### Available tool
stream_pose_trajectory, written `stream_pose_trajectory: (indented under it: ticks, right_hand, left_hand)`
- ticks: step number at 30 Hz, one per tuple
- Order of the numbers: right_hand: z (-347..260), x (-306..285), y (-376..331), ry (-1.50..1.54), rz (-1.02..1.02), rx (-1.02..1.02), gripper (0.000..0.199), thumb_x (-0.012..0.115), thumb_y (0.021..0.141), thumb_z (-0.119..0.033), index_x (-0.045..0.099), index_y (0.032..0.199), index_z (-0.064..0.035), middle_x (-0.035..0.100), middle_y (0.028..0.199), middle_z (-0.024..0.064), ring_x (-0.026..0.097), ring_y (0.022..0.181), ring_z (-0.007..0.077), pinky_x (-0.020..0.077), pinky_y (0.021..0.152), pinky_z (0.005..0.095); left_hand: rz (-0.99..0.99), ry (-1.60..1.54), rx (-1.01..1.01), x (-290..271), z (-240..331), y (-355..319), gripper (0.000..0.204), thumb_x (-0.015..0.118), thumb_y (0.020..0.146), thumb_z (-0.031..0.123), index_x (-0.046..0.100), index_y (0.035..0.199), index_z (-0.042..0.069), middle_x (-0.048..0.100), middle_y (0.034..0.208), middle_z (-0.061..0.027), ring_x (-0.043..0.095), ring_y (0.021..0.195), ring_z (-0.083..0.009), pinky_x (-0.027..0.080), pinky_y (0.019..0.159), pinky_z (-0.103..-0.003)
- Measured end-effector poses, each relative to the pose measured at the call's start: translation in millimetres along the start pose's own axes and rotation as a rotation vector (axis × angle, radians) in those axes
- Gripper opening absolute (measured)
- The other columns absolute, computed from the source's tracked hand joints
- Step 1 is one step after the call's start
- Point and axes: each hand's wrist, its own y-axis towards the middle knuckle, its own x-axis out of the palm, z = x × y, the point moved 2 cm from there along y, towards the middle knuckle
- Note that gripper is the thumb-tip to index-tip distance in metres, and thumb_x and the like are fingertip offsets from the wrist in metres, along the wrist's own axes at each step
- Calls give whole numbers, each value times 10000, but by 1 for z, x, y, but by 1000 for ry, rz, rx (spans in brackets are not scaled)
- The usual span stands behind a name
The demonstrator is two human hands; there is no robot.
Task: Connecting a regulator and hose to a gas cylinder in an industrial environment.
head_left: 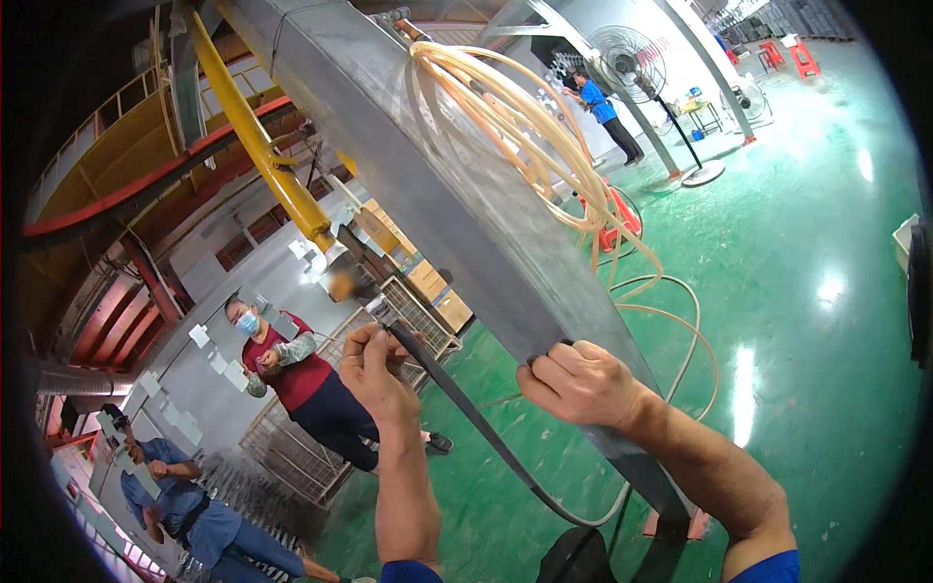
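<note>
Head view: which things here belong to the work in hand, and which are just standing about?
In hand:
- left hand pinching the dark strap
- right hand gripping the grey metal panel

Standing about:
- coiled tan hose
- pedestal fan
- wire cage
- cardboard boxes
- red stools

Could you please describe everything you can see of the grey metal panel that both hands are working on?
The grey metal panel is long, flat and dull-surfaced, running diagonally from upper left to lower right. The right hand grips its lower edge; the left hand holds a dark strip beside that edge. Pale coiled tubing hangs against its face.
</note>
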Motion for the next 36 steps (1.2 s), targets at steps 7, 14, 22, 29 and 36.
stream_pose_trajectory:
  ticks: [7,14,22,29,36]
  right_hand:
    - [0,1,-8,27,-6,-18,77,643,711,-134,579,755,-128,434,705,-38,465,681,89,368,538,216]
    - [1,0,-8,24,-7,-35,80,642,712,-141,578,758,-126,436,704,-40,462,678,87,369,541,218]
    - [-7,-2,-1,39,-22,4,94,638,668,-126,572,734,-120,430,682,-22,467,645,104,371,530,233]
    - [-14,-12,7,207,-17,352,122,698,686,-91,578,701,-76,488,631,31,510,583,184,417,514,307]
    - [-36,-10,32,585,-99,880,114,691,823,-107,653,829,1,660,748,139,651,662,314,496,582,361]
  left_hand:
    - [43,109,-92,12,8,-3,88,471,887,93,499,949,38,591,736,-94,604,635,-201,544,629,-376]
    - [57,102,-169,19,11,-3,120,414,865,99,447,978,74,576,820,-134,610,697,-238,538,632,-396]
    - [-43,-61,-386,19,27,-1,163,404,850,108,433,1006,73,578,883,-136,612,744,-269,544,699,-441]
    - [-188,41,-450,23,37,4,237,336,856,97,454,1029,-14,623,888,-193,655,816,-314,546,775,-449]
    - [-255,84,-436,16,32,6,326,324,877,162,468,1118,-3,655,965,-185,660,886,-310,503,836,-439]
